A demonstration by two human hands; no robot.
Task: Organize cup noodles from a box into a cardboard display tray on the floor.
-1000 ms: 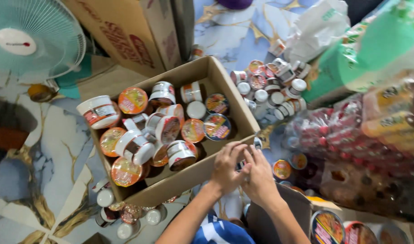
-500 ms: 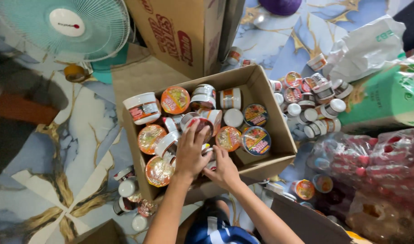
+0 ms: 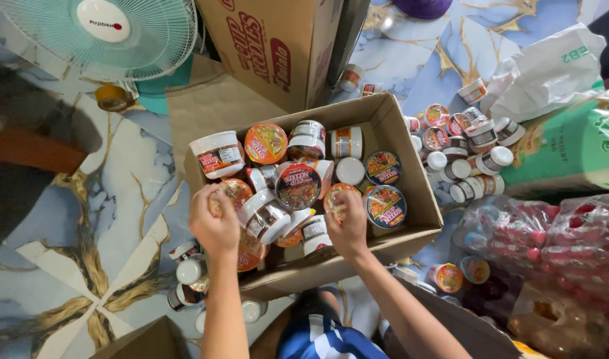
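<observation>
Left hand (image 3: 215, 223) is closing on a cup (image 3: 233, 193) at frame centre; right hand (image 3: 348, 226) is gripping another (image 3: 338, 199); the loosely heaped noodle cups (image 3: 298, 186) in the box (image 3: 421, 193) are likely toppling if jostled

A home floor used for packing: marbled tiles (image 3: 118, 173), standing fan (image 3: 98, 33), cardboard boxes (image 3: 271, 46), piled noodle cups (image 3: 464, 146).

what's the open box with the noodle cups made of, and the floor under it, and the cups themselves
Open box: plain brown corrugated cardboard, matte, with folded flaps. Floor: looks like glossy marble-patterned tile or vinyl, with blue-white swirls and gold veins; which one is unclear. Noodle cups: seemingly white foam or paper with printed foil-like lids.
</observation>
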